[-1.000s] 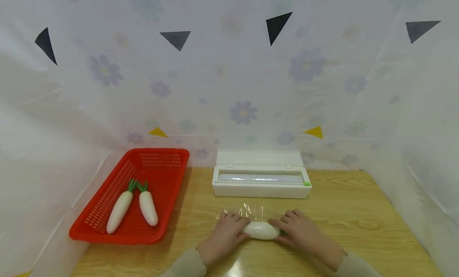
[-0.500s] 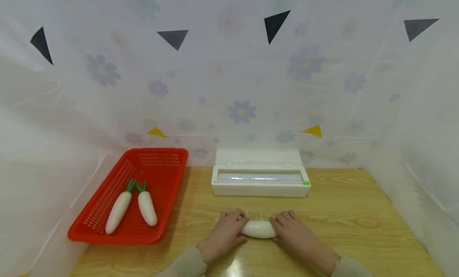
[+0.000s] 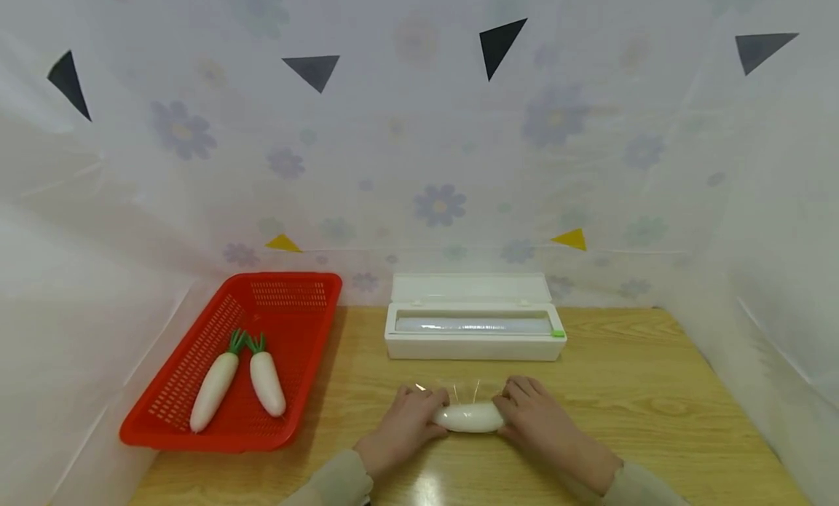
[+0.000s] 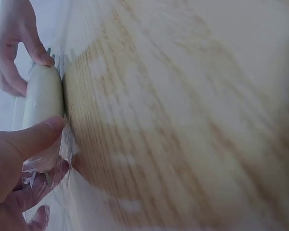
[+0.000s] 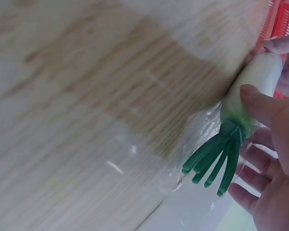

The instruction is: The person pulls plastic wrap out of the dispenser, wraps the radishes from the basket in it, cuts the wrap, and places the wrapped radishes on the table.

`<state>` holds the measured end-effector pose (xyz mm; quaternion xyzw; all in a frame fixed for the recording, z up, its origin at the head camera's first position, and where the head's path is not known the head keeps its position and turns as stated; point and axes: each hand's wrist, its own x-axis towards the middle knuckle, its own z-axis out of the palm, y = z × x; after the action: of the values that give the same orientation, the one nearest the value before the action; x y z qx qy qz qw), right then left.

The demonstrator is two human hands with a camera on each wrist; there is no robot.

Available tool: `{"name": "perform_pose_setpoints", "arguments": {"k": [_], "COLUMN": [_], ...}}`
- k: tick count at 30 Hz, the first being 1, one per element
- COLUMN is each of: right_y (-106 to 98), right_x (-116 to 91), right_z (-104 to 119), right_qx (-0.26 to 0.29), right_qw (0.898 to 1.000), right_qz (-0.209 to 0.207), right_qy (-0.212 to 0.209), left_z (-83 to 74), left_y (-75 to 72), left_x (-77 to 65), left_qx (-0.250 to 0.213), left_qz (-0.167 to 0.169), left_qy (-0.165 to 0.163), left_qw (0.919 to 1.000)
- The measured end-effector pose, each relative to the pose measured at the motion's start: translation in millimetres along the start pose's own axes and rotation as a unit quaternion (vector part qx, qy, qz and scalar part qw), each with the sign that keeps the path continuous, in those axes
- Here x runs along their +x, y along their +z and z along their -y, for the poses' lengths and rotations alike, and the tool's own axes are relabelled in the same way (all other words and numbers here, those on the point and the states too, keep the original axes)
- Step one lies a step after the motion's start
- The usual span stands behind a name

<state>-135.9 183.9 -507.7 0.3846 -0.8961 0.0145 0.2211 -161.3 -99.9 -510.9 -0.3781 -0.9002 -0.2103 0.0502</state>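
Observation:
A white radish (image 3: 469, 418) lies crosswise near the front of the table, with clear plastic film around it. My left hand (image 3: 405, 424) grips its tip end; in the left wrist view the thumb (image 4: 38, 137) presses along its side and crinkled film (image 4: 65, 149) hangs at the fingers. At the leafy end my right hand (image 3: 539, 424) holds it, thumb on top and fingers behind. The green stalks (image 5: 216, 156) show in the right wrist view, with loose film (image 5: 183, 163) beside them, but are hidden by the hand in the head view. A strip of film (image 3: 465, 392) extends behind the radish.
Behind the hands stands a white film dispenser box (image 3: 475, 348), lid raised, with a roll of film (image 3: 475, 325) inside. To the left, a red plastic basket (image 3: 314, 368) holds two more radishes (image 3: 215, 391). A flowered white sheet (image 3: 393, 156) encloses the table (image 3: 623, 389).
Both hands have shifted a little to the left with the radish between them. The right hand now covers the green stalks that showed beside it earlier, and less film shows behind the radish.

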Motion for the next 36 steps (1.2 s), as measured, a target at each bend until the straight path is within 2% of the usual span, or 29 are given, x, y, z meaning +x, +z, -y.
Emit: {"name": "perform_pose_setpoints", "arguments": {"k": [4, 7, 11, 15, 22, 29, 33, 36], "right_y": [0.3, 0.0, -0.1, -0.8, -1.3, 5.3, 11.2, 11.9], "right_x": [1.3, 2.1, 3.1, 4.3, 8.5, 13.2, 16.0, 18.2], "right_z": [-3.3, -5.3, -7.3, -7.6, -4.4, -6.7, -12.7, -16.9], "right_qx": [0.008, 0.022, 0.032, 0.024, -0.002, -0.024, -0.021, -0.012], "right_qw": [1.000, 1.000, 0.999, 1.000, 0.999, 0.998, 0.999, 0.999], "right_qz": [0.008, 0.016, 0.006, -0.001, 0.030, 0.037, 0.023, 0.003], "right_qy": [0.004, 0.013, 0.013, 0.008, 0.029, 0.039, 0.042, 0.032], "left_z": [2.5, 4.6, 7.8, 11.0, 14.1, 16.3, 17.7, 19.3], "left_y": [-2.4, -4.7, -6.8, -5.9, -1.8, 2.5, 3.3, 2.0], "left_x": [1.8, 4.4, 8.3, 11.6, 13.7, 16.9, 17.4, 19.6], "left_qx": [0.004, 0.013, 0.013, 0.014, 0.034, 0.060, 0.065, 0.048], "left_qz": [-0.015, -0.010, -0.004, -0.003, -0.009, -0.014, -0.009, -0.015], "left_qy": [-0.003, -0.019, -0.030, -0.030, -0.030, -0.023, -0.024, -0.024], "left_qw": [0.9999, 0.9997, 0.9995, 0.9995, 0.9989, 0.9979, 0.9976, 0.9984]}}
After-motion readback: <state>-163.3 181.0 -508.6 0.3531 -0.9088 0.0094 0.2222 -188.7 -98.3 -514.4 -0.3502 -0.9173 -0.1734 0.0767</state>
